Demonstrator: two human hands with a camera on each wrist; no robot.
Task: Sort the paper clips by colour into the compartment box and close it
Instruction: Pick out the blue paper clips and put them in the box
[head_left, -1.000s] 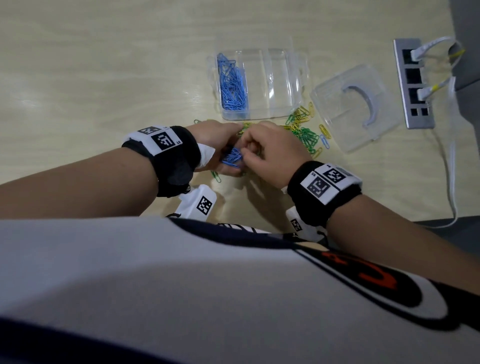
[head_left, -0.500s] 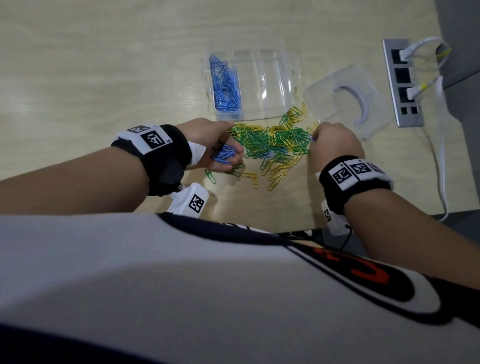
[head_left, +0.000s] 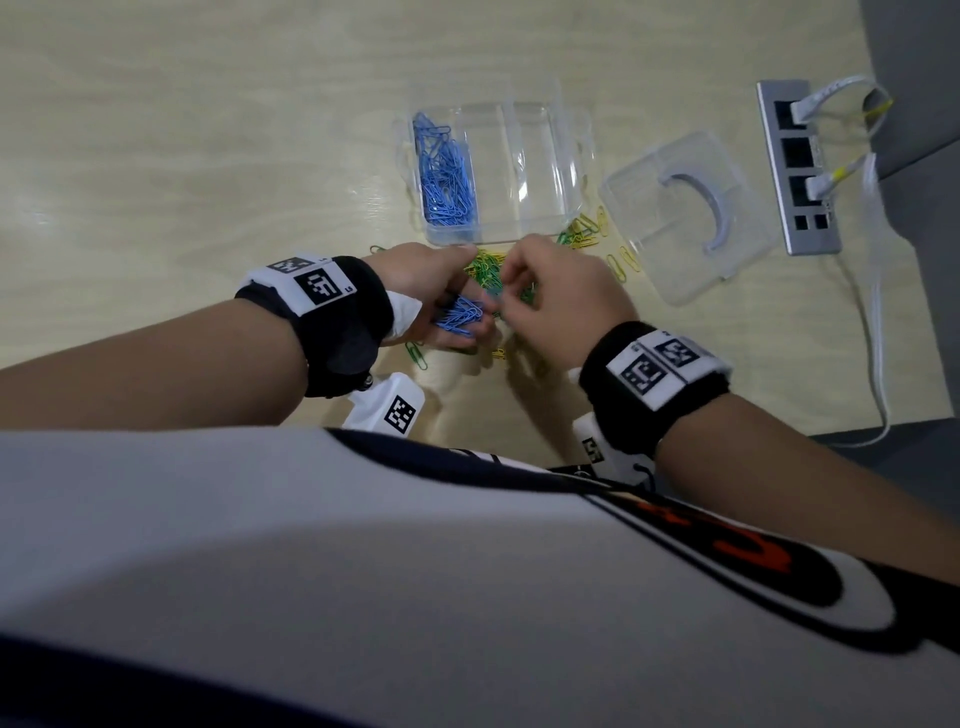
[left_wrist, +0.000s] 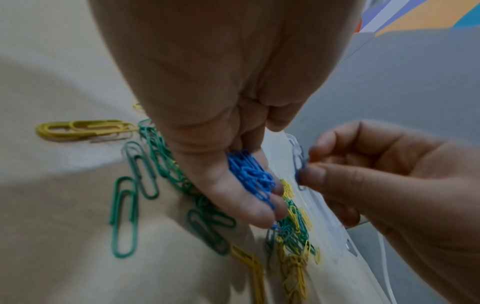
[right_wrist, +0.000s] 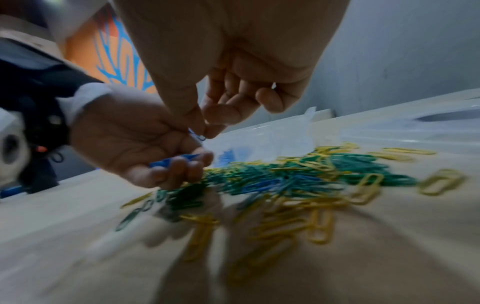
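Observation:
My left hand (head_left: 441, 296) lies palm up just in front of the clear compartment box (head_left: 540, 228), its curled fingers cupping a bunch of blue paper clips (head_left: 460, 318) (left_wrist: 253, 176). My right hand (head_left: 540, 296) is right beside it and pinches one blue clip (left_wrist: 298, 162) (right_wrist: 197, 134) between thumb and forefinger, just over the left palm. The box's left compartment holds several blue clips (head_left: 444, 174); its other compartments look bare. A mixed pile of green and yellow clips (right_wrist: 298, 179) lies on the table under and between both hands.
The clear lid (head_left: 685, 213) lies on the table right of the box. A grey socket strip (head_left: 795, 166) with white cables (head_left: 878, 332) sits at the far right. Stray yellow clips (head_left: 621, 260) and a green clip (head_left: 415, 353) lie around the pile.
My right hand has come back left from the pile's right edge to the left palm, now with a blue clip pinched. The left hand has stayed put with its blue bunch.

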